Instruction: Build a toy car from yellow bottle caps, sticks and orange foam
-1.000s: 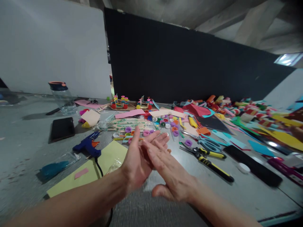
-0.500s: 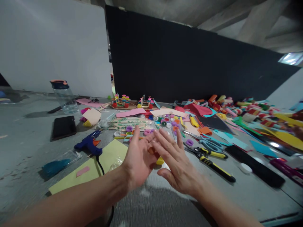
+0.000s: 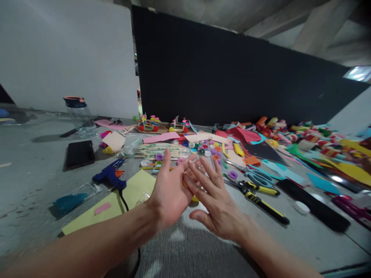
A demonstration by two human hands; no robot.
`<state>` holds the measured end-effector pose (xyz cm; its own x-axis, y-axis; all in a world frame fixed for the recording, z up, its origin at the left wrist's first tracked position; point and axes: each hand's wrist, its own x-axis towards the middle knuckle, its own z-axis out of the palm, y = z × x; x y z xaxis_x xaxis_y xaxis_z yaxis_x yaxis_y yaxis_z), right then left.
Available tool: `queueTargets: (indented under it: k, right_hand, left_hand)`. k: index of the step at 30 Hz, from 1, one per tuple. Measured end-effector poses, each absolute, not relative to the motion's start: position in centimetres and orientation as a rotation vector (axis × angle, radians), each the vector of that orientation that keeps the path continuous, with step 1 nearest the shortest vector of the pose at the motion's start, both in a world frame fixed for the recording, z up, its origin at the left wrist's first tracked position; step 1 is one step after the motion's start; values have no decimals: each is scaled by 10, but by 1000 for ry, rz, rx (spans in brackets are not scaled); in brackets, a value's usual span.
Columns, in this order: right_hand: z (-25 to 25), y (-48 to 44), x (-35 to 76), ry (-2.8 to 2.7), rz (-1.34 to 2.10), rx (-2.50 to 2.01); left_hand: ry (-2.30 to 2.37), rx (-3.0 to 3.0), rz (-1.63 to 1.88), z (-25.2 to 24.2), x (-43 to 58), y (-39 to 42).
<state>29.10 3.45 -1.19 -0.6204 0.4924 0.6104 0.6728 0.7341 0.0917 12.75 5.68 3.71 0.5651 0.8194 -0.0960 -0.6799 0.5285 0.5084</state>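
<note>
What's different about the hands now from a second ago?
The right hand slid a little rightward and spread its fingers, uncovering more of the palm of the left hand. A yellow thing now peeks out between them; I can't tell whether it's held. The glue gun and bottle stayed put.

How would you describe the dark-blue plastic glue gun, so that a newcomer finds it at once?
From the big pale-grey upright panel at the back left, come down to the clear bottle with a dark lid. Continue nearer and rightward, past the flat black rectangular device, to the dark-blue plastic glue gun. Its orange trigger and black cable set it apart from its neighbours.
</note>
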Motion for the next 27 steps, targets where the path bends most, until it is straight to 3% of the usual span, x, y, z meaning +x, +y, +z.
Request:
queueTargets:
  k: [6, 14, 18, 27]
  right_hand:
    - [-12, 38, 293, -2251, -222, -828]
    - [-10, 35, 290, -2104, -353, -885]
    - [-7, 33, 286, -2049, -262, -852]
    - [-2, 36, 295, -1694, 303, -900]
  left_hand:
    - [319, 503, 869, 35, 129, 59]
    - [207, 611, 818, 28, 133, 56]
    - [324, 706, 883, 26, 136, 56]
    - [721, 1730, 764, 50, 103, 82]
